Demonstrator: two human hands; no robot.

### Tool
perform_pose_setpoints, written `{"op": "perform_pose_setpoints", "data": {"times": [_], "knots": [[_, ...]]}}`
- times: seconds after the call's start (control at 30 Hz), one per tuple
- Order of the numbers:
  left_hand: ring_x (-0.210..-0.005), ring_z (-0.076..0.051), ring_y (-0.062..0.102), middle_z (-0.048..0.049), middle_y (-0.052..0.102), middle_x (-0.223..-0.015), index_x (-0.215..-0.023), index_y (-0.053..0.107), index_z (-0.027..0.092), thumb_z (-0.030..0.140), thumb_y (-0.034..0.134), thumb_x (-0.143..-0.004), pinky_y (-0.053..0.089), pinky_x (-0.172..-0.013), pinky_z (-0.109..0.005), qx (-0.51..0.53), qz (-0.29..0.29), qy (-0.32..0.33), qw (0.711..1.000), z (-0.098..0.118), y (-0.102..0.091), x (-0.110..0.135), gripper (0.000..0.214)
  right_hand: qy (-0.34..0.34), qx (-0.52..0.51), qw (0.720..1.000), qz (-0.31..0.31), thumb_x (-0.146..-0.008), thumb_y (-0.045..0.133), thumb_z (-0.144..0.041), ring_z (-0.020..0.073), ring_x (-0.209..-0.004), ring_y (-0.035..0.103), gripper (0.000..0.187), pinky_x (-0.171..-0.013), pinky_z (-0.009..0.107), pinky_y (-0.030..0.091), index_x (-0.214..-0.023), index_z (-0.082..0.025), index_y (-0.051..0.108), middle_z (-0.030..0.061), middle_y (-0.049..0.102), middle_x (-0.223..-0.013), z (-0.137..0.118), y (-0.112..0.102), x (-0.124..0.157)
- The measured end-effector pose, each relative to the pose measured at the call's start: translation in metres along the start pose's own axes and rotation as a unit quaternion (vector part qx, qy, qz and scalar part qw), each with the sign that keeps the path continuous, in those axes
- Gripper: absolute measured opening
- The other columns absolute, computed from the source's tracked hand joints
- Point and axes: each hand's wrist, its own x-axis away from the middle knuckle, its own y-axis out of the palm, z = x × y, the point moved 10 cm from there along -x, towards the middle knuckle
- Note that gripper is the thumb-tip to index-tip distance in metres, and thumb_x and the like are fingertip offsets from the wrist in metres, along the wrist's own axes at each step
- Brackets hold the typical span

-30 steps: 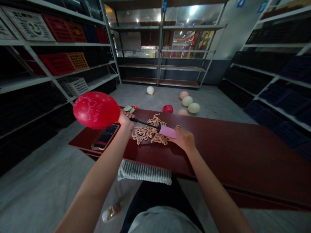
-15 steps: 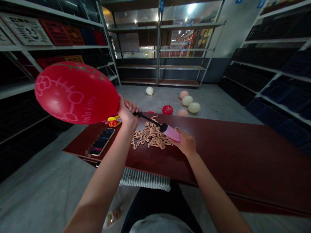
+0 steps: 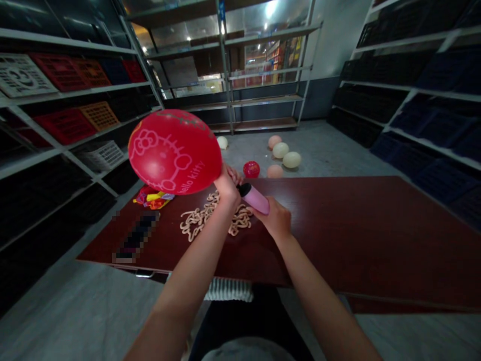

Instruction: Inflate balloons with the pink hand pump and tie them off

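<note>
My left hand (image 3: 229, 186) is closed at the neck of an inflated red balloon (image 3: 175, 155) printed with "hello kitty" and a cat face. The balloon hangs to the left of that hand, above the table. My right hand (image 3: 277, 219) is wrapped round the pink barrel of a hand balloon pump (image 3: 257, 199). The barrel's black end now sits close against my left hand, which hides the nozzle and the balloon's mouth. Below my hands, a heap of pale beige curly strands (image 3: 197, 220) lies on the table, partly covered by my left forearm.
The dark red-brown table (image 3: 338, 230) spreads out to the right. A phone (image 3: 138, 233), blurred out, and colourful red and yellow pieces (image 3: 155, 198) lie at its left. Beyond it, several balloons (image 3: 280, 150) rest on the floor. Shelves with crates (image 3: 62, 72) stand around.
The pump has been pushed together: its long black rod no longer shows, and my hands are closer. The balloon and my left hand have moved right; the view has shifted too.
</note>
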Motion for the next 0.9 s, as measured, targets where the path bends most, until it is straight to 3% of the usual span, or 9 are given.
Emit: {"op": "perform_pose_setpoints", "data": {"times": [0.1, 0.23, 0.4, 0.63, 0.9], "knots": [[-0.030, -0.006, 0.023, 0.0080, 0.026, -0.039, -0.053, 0.031, 0.020, 0.037, 0.061, -0.091, 0.017, -0.036, -0.023, 0.010, 0.026, 0.005, 1.000, -0.002, -0.016, -0.004, 0.052, 0.002, 0.013, 1.000, 0.008, -0.079, 0.065, -0.065, 0.0219, -0.076, 0.064, 0.053, -0.065, 0.030, 0.036, -0.101, -0.017, 0.065, 0.0073, 0.071, -0.083, -0.001, -0.002, -0.003], [-0.032, -0.005, 0.024, 0.0095, 0.025, -0.040, -0.056, 0.026, 0.020, 0.033, 0.061, -0.089, 0.019, -0.039, -0.023, 0.028, 0.112, 0.007, 0.993, 0.001, -0.056, -0.004, 0.050, -0.031, 0.046, 0.998, 0.004, -0.080, 0.072, -0.050, 0.0240, -0.087, 0.061, 0.045, -0.075, 0.033, 0.038, -0.109, -0.017, 0.063, 0.0085, 0.070, -0.095, -0.010, 0.000, -0.006], [-0.032, -0.006, 0.022, 0.0096, 0.022, -0.042, -0.060, 0.025, 0.020, 0.022, 0.042, -0.096, 0.021, -0.041, -0.022, 0.052, 0.219, -0.038, 0.974, 0.012, -0.102, 0.003, 0.039, -0.106, 0.098, 0.989, -0.038, -0.078, 0.076, -0.036, 0.0247, -0.090, 0.058, 0.037, -0.079, 0.035, 0.038, -0.107, -0.018, 0.062, 0.0076, 0.069, -0.096, -0.031, 0.013, -0.002], [-0.033, -0.005, 0.021, 0.0107, 0.021, -0.045, -0.063, 0.026, 0.020, 0.021, 0.046, -0.094, 0.020, -0.041, -0.021, 0.056, 0.268, -0.014, 0.962, 0.069, -0.143, -0.001, 0.037, -0.201, 0.120, 0.971, -0.055, -0.078, 0.076, -0.029, 0.0255, -0.093, 0.055, 0.045, -0.082, 0.036, 0.038, -0.116, -0.014, 0.057, 0.0107, 0.067, -0.103, -0.054, 0.015, 0.005], [-0.034, -0.006, 0.021, 0.0093, 0.020, -0.045, -0.064, 0.022, 0.021, 0.025, 0.035, -0.099, 0.022, -0.041, -0.021, 0.049, 0.236, 0.014, 0.970, 0.140, -0.190, -0.008, 0.038, -0.258, 0.117, 0.955, -0.093, -0.079, 0.072, -0.024, 0.0268, -0.094, 0.055, 0.042, -0.082, 0.037, 0.037, -0.116, -0.013, 0.056, 0.0128, 0.067, -0.100, -0.070, 0.018, 0.012]]}}
